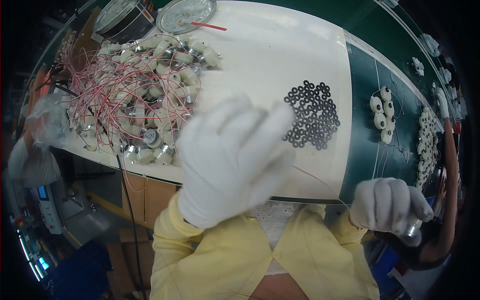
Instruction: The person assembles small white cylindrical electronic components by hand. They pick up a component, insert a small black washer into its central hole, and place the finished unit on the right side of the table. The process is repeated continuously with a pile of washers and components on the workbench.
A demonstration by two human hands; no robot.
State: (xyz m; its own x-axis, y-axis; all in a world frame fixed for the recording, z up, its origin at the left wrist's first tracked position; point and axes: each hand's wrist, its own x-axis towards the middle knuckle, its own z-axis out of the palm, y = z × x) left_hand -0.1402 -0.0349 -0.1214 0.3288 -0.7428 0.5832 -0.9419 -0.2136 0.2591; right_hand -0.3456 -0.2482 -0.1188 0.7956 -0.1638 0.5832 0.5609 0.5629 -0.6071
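Observation:
Both my hands wear white gloves. My left hand is raised over the middle of the white table, blurred by motion, with its fingers apart and nothing visible in them. To its right lies a flat patch of small black rings. My right hand is closed at the table's near right edge. A silver metal part of a small motor shows beneath its fingers; the rest is hidden. A thin red wire runs from beside my left hand toward my right hand.
A tangled heap of white-and-silver small motors with red wires covers the table's left. Behind it stand a metal can and a round lid with a red strip. More white motors sit on the green surface at right. Other people work at both sides.

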